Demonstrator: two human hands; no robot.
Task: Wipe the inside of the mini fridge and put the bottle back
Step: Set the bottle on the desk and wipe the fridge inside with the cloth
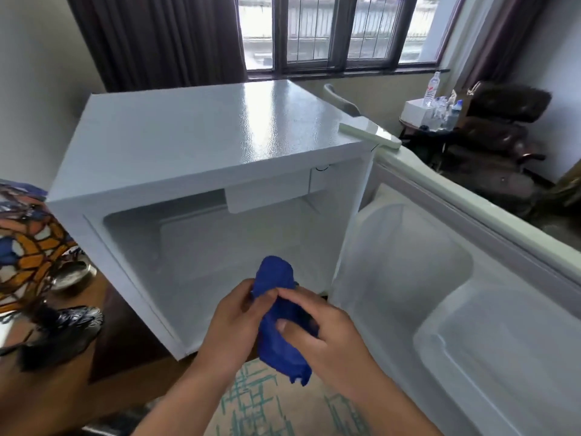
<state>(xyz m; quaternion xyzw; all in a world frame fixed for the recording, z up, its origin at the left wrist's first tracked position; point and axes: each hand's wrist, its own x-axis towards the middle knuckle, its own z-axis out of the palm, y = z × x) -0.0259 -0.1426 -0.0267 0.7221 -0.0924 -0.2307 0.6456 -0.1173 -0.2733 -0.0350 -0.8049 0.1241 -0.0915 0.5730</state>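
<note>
Nearest to the camera are two bare forearms, cut off by the lower edge of the picture. The left hand (234, 313) and the right hand (317, 325) meet in front of the open mini fridge (201, 143), and both hold a blue cloth (276, 328). The left fingers (248, 289) are curled and pinch the upper part of the cloth; the right fingers (290, 294) are bent over it, with the thumb pressed on its middle. Part of the cloth is hidden inside the hands, one crumpled end rises above the fingers, and the other end hangs below them.

Behind the fingers the white inside of the fridge is open, but its floor is hidden by the hands and the cloth. No bottle shows inside. To the right of the fingers stands the open door (440, 278), with a clear plastic shelf (490, 350); the door is cut off by the right edge.

Far beyond the fingers, up to the right, a clear bottle (432, 89) stands on a small table (415, 127) near a dark armchair (503, 136). Its label has red marks, too small to read. To the left of the fingers a coloured glass lamp (28, 243) is only partly in view. Below the hands lies a patterned rug (261, 401).
</note>
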